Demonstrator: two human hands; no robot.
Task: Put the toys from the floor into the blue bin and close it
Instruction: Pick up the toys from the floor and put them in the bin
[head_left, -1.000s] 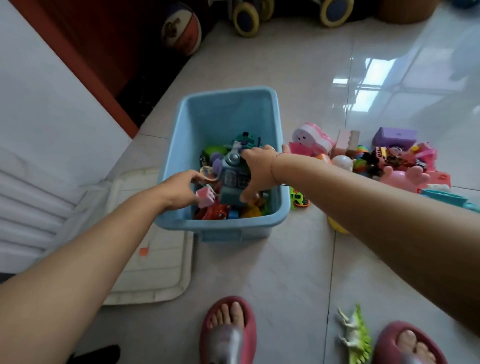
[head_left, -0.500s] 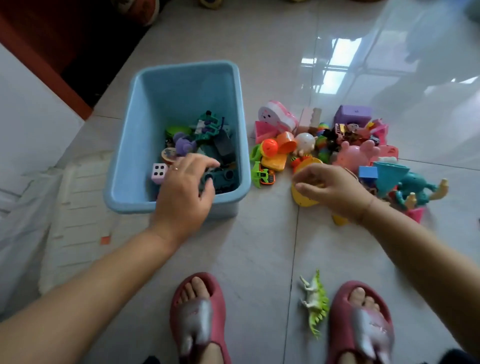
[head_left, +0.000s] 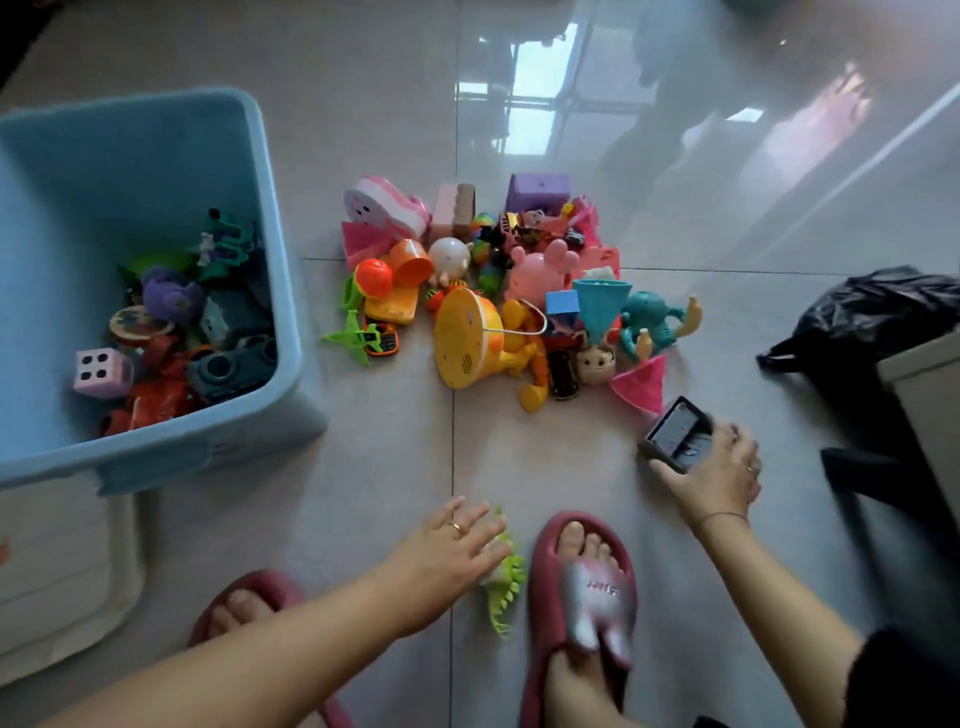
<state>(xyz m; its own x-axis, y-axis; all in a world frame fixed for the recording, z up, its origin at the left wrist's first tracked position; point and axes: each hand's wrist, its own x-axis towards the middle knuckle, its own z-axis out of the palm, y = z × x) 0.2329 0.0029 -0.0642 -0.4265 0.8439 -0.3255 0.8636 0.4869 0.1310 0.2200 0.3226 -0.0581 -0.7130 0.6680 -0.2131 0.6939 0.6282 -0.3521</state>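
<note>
The blue bin (head_left: 283, 332) stands open at the left with several toys inside, among them a pink dice block (head_left: 98, 371) and a dark toy car (head_left: 231, 366). A heap of toys (head_left: 498, 291) lies on the tiles in the middle. My left hand (head_left: 447, 556) is spread, fingers apart, over a green dinosaur (head_left: 504, 584) between my feet; it covers the toy's front. To the right, my right hand (head_left: 719, 475) grips a dark grey boxy toy (head_left: 675, 434) just above the floor.
The bin's white lid (head_left: 62, 566) lies flat on the floor at the lower left, partly under the bin. A black plastic bag (head_left: 872, 317) and a dark-legged piece of furniture (head_left: 914, 415) stand at the right. My feet in red slippers (head_left: 584, 587) are at the bottom.
My left hand left the bin and came down over the green dinosaur. My right hand moved from the toy heap to the right and took hold of the dark grey toy. The view swung right.
</note>
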